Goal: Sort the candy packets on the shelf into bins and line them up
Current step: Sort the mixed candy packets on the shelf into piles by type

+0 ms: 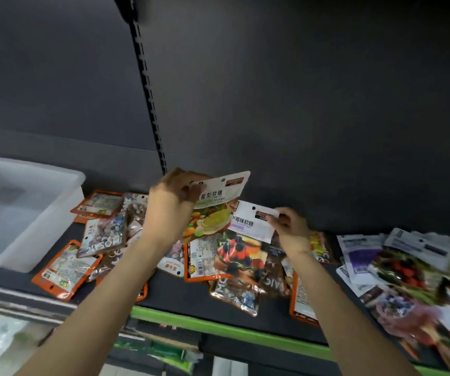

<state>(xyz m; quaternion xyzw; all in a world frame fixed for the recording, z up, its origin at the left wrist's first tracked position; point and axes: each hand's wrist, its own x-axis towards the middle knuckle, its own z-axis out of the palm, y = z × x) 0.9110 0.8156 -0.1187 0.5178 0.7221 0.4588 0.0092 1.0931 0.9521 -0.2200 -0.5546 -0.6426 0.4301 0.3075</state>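
Gripping a candy packet with green and yellow fruit print [215, 210], the left hand [172, 204] holds it by its top edge at mid-frame, thumb and fingers pinched on it, raised above the shelf [169, 291]. Just right of it, the right hand [290, 226] pinches the top corner of a berry-print packet [245, 234], which hangs tilted and overlaps the first packet's lower right corner. Below both hands, loose packets [234, 283] lie scattered flat on the dark shelf, many orange-edged. Blurred stack of more packets [413, 270] at right of frame. Clear plastic bin [55, 210] sits at left of frame on the same shelf, near the orange-edged packets. Green strip [218, 325] runs along the shelf's front edge.
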